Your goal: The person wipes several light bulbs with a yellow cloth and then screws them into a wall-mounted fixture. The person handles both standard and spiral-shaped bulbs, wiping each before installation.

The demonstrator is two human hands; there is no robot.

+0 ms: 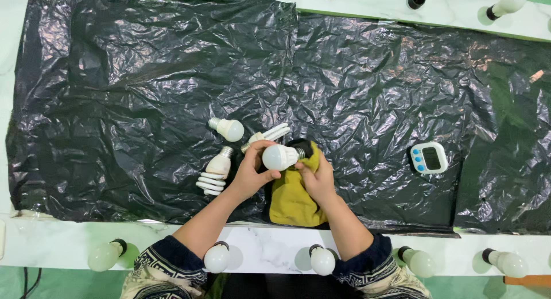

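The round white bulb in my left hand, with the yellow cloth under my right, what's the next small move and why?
Probably bring the yellow cloth up around the round white bulb and rub its globe. The left hand grips the bulb with its screw base pointing right, and the right hand rests on the cloth right beside it. Three more bulbs lie loose on the black plastic sheet.

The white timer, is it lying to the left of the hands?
No, the white timer lies on the black plastic sheet to the right of both hands.
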